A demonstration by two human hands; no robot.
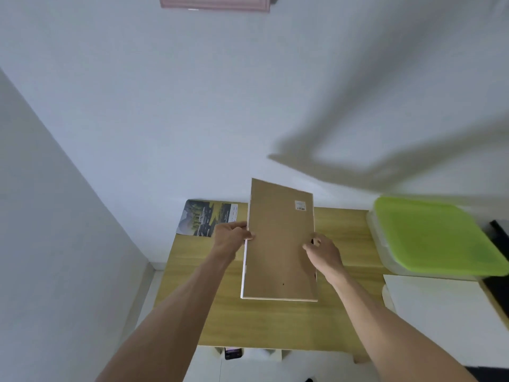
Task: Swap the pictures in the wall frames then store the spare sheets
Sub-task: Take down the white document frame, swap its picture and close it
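Note:
I hold a white picture frame (279, 241) above the wooden table (275, 321), its brown backing board facing me with a small label near its top right corner. My left hand (231, 237) grips the frame's left edge and my right hand (323, 253) grips its right edge. A landscape picture sheet (205, 217) lies flat on the table's far left corner, just left of the frame. Another frame (214, 2), pinkish, hangs on the wall at the top edge of the view, mostly cut off.
A clear plastic box with a green lid (438, 238) stands on the table's right side. A white sheet or board (440, 310) lies in front of it. White walls meet at the left behind the table.

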